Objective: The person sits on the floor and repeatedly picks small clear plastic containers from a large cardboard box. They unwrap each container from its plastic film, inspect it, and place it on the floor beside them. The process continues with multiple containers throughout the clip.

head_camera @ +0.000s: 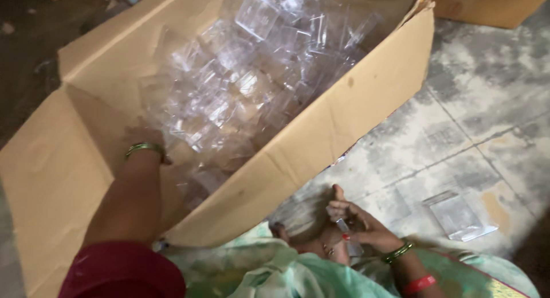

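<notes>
A big open cardboard box (321, 143) lies tilted on the floor, filled with several clear plastic packets (240, 86). My left hand (146, 138) reaches into the box among the packets; a green bangle sits on its wrist, and the fingers are buried under plastic, so their grip is hidden. My right hand (352, 220) rests low by my lap, outside the box, with its fingers closed around a small clear plastic piece (344, 226). Green bangles and a red band circle that wrist.
One clear plastic packet (458, 215) lies apart on the stained tile floor at the right. Another cardboard box (487, 6) stands at the top right. Light green cloth (275, 275) covers my lap at the bottom.
</notes>
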